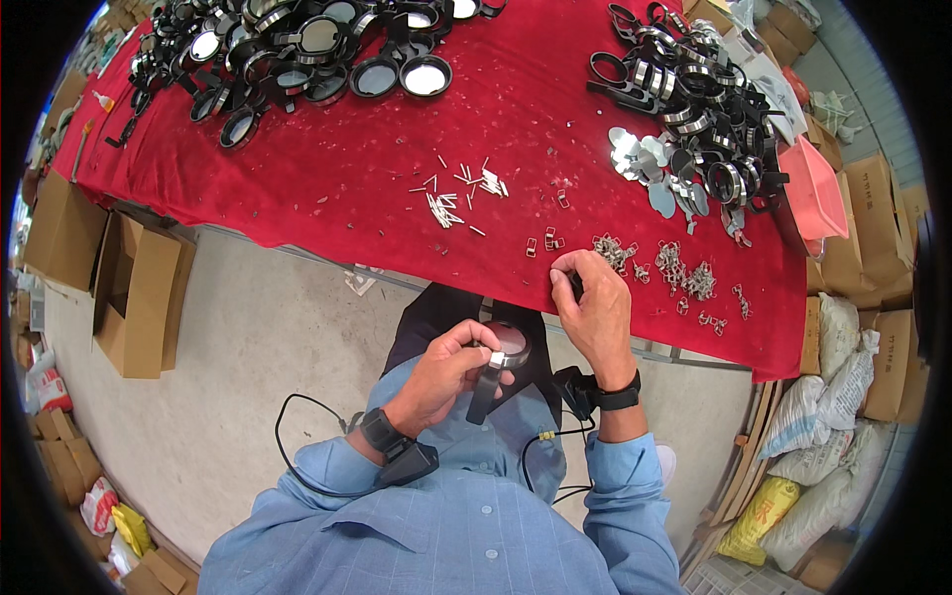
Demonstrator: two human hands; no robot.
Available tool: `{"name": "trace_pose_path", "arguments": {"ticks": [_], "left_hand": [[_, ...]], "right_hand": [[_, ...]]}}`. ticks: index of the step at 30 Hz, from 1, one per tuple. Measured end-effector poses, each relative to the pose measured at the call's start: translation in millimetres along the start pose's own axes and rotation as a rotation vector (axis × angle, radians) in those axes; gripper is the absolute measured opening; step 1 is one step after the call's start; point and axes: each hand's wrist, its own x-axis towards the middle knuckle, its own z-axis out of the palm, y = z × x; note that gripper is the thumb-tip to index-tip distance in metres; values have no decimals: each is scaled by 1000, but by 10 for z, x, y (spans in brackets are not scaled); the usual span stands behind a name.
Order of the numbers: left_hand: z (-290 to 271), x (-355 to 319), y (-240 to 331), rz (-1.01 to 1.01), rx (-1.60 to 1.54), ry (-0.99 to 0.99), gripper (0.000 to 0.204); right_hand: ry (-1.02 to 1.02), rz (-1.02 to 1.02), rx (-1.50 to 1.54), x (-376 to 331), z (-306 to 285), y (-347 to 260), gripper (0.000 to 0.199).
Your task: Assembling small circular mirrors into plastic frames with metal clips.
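Observation:
Over my lap, my left hand [456,369] grips a small round mirror [511,342] with a silvery rim and a short, flat black arm pointing down. My right hand [598,302] is at the table's near edge, thumb and index finger pinched together. A dark spot shows between its curled fingers; what they hold, if anything, I cannot make out. Small bent-wire metal clips [552,239] lie just beyond that hand. More clips [684,273] are heaped to its right. Short silvery pins [443,206] lie scattered farther left.
A red cloth [337,188] covers the table. Black-framed round mirrors [322,50] are piled at the far left. Black rings with arms [694,99] and loose mirror discs [645,159] lie at the far right, beside a pink bin [815,188]. An open carton [139,297] stands on the left floor.

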Motion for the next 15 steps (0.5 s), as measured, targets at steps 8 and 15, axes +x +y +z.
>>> {"name": "trace_pose_path", "arguments": {"ticks": [8,15], "left_hand": [[47,-16,43,-20,-7,-12,10],[31,-11,28,-13,-14,-31,10]], "right_hand": [[-3,3,-4,-1,-8,-2,7],[-2,2,-3,2,-9,-10,7]]}}
